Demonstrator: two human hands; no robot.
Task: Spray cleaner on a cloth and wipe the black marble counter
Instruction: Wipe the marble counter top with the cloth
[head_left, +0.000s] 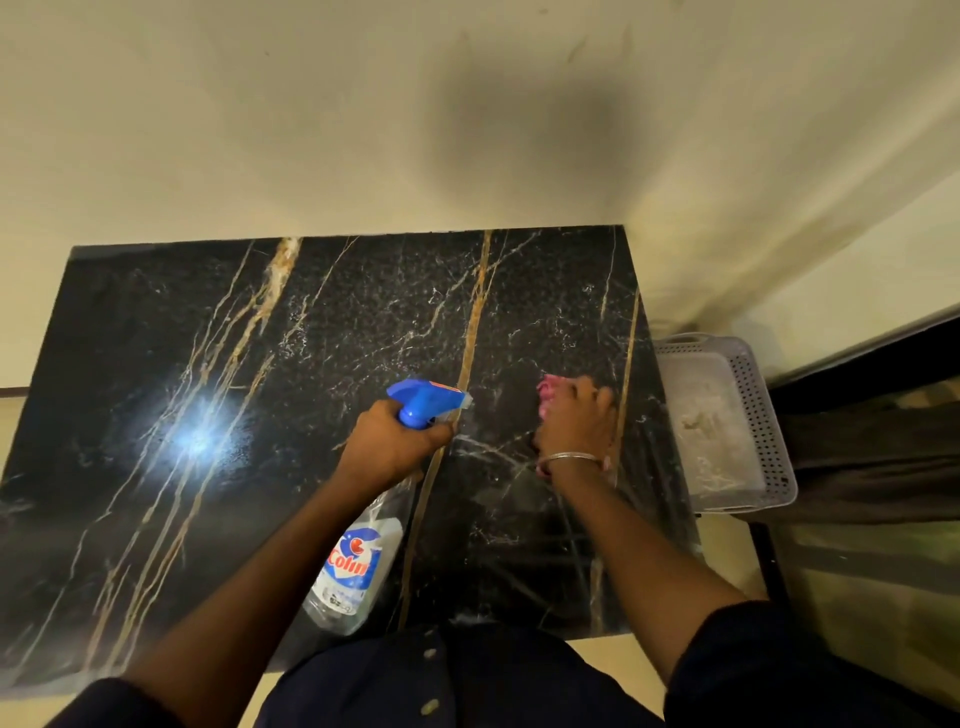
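Overspray is the likely fault: the bottle (358, 561), gripped at its neck by the left hand (387, 447), is aimed across a gap at the small cloth (548, 392) bunched in the right hand's (576, 421) curled fingers over the counter's (208, 338) right side, so mist could be thrown past it. The bottle's fill level cannot be made out; a clear tub with pale scraps is held in the basket (763, 415) beside the counter.

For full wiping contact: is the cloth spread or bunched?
Bunched: the right hand grips the pink cloth, only a small wad showing.
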